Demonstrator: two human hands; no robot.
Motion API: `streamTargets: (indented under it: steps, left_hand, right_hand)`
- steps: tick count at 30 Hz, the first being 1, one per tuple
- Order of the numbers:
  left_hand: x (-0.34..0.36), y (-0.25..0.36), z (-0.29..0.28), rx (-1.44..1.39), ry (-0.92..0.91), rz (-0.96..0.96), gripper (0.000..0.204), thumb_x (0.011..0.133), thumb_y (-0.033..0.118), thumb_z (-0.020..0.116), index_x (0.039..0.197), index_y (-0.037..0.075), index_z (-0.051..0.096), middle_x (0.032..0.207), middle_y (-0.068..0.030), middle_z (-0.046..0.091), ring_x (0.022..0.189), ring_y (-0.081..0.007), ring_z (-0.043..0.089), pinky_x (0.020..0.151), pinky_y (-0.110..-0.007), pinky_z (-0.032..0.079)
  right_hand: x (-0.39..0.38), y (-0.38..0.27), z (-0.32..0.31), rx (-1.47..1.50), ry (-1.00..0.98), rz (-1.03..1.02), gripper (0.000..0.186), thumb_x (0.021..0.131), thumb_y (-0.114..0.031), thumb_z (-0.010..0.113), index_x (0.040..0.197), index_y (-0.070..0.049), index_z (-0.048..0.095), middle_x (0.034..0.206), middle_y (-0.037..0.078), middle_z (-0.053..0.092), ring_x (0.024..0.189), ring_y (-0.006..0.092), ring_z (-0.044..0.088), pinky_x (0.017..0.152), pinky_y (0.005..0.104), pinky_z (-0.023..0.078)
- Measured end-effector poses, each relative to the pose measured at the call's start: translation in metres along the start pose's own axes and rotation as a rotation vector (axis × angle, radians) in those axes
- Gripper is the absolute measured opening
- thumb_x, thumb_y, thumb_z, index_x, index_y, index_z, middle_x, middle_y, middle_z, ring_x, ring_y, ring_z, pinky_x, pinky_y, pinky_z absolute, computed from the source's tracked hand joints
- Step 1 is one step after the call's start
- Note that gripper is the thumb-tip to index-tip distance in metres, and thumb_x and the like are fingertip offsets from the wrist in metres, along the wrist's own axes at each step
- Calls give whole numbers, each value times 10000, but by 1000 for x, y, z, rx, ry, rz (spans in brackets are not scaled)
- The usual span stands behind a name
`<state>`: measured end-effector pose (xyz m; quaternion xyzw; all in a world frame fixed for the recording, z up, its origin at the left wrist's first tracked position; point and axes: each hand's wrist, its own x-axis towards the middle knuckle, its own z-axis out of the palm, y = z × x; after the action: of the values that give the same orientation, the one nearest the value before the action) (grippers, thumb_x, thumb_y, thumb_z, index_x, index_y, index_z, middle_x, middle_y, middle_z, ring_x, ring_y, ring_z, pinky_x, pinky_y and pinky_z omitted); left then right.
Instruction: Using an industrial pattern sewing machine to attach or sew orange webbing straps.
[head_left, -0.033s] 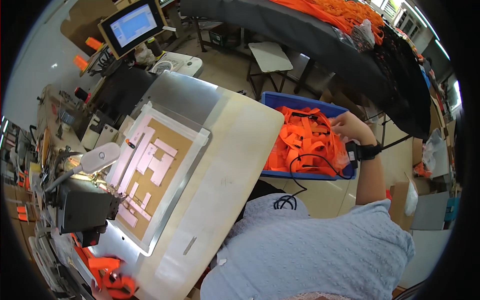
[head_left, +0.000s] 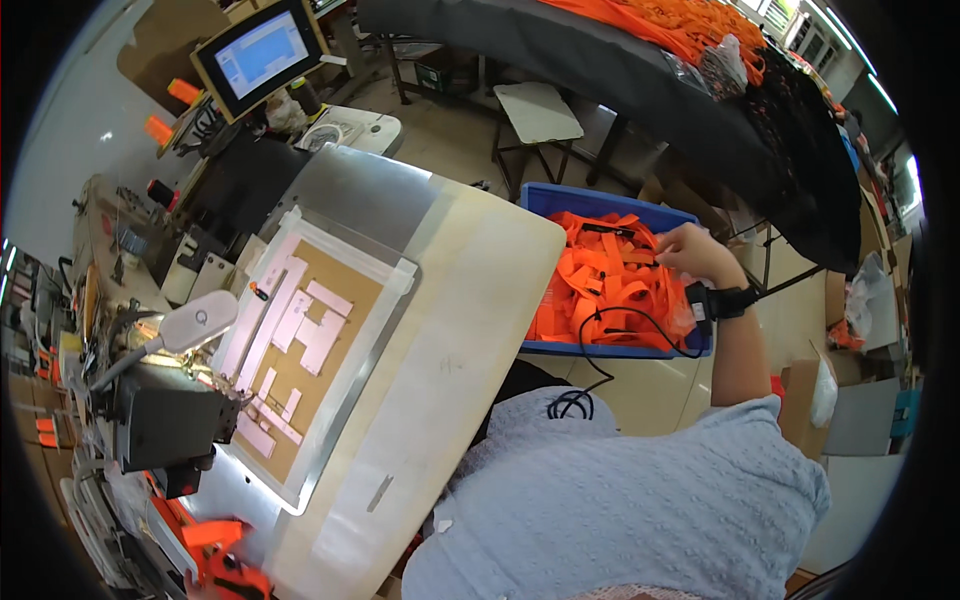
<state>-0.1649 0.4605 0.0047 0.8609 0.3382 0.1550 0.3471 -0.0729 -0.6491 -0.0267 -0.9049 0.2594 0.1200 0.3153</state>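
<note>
My right hand (head_left: pixel 695 254) reaches over the right side of a blue bin (head_left: pixel 640 195). Its bent fingers close on the heap of orange webbing straps (head_left: pixel 610 285) inside, which has black parts among it. At the lower left, my left hand (head_left: pixel 193 586) shows only in part by the picture's edge, blurred. Bunched against it is an orange strap (head_left: pixel 232 574) with a dark piece on it, next to the machine table. On that table lies a framed template (head_left: pixel 340 375) with a brown board and pale pink pieces.
A sewing machine head (head_left: pixel 165 425) with a white lamp (head_left: pixel 200 320) stands at the left of the pale table (head_left: pixel 440 300). Behind are a screen (head_left: pixel 262 60), a stool (head_left: pixel 538 112) and a dark-covered table (head_left: pixel 600 60) heaped with orange material. A black cable (head_left: pixel 640 315) hangs from my right wrist.
The orange strap by my left hand has shifted and turned slightly, showing its dark piece. My right hand's fingers have moved slightly left over the straps.
</note>
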Motion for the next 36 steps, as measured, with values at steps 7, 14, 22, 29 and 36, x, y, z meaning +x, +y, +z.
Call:
streamTargets:
  steps: [7,14,22,29,36]
  left_hand:
    - [-68,28,35,558,-175,186,576,846,160,764,1331,-88,577,1255,-222,675,1124,-302,650,1030,-377,489]
    - [-204,192,117,136,-139,202,510,936,3,649,1407,-107,491,1363,-253,601,1202,-321,618,1039,-367,485]
    - [-255,221,115,67,-258,395,425,965,1,637,1369,-75,528,1278,-202,648,1154,-247,641,993,-335,497]
    - [-268,336,159,23,-698,761,359,959,-20,583,1312,-86,571,1196,-189,682,1107,-262,663,975,-373,506]
    - [-293,462,227,-232,-903,1179,531,802,8,694,1323,-35,600,1276,-209,649,1173,-361,635,1029,-405,465]
  right_hand:
    - [51,19,110,-29,4,-100,301,802,-88,765,1075,30,721,965,134,749,877,217,720,794,342,573]
    - [127,57,174,-155,413,-284,541,762,-91,771,1269,0,608,1220,201,664,1140,345,640,984,416,518]
    - [106,49,105,-150,350,-389,245,755,-146,810,943,-15,723,936,168,651,946,342,638,822,423,525]
    - [-4,-94,-73,381,583,-953,166,871,-60,748,1024,-25,693,1107,18,596,947,82,567,856,238,460]
    - [-88,-280,-109,399,163,-1316,208,939,-212,694,1039,-33,659,1157,64,613,1113,150,552,993,315,421]
